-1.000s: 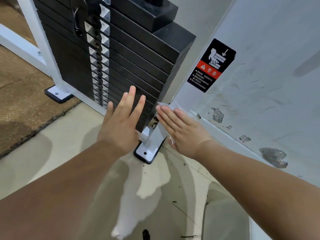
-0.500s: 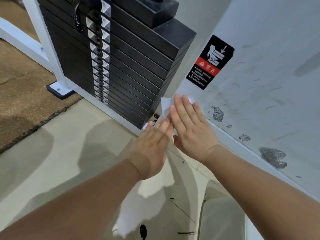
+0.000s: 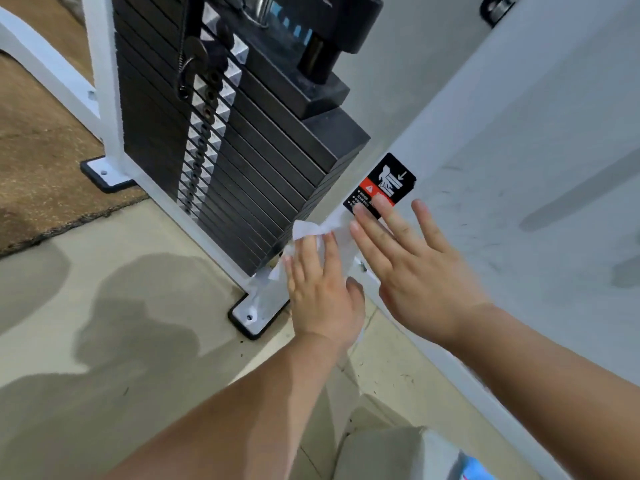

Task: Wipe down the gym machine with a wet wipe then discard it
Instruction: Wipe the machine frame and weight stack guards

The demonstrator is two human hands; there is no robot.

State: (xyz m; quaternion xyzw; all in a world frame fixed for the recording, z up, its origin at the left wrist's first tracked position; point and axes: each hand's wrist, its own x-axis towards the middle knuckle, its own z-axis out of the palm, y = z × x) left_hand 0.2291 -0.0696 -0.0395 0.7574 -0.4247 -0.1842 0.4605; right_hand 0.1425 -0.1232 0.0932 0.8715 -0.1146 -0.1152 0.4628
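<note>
left hand: grip released, flat on wet wipe
right hand: grip released, fingers spread
tip: even pressure, long strokes

At the centre of the frame, the left hand lies flat with straight fingers on a crumpled white wet wipe, pressing it against the white metal upright at the lower corner of the black steel weight stack. Just to its right, the right hand is spread open, its fingertips over the lower edge of a black-and-red warning sticker on the white side panel. A brown floor mat lies at the left.
</note>
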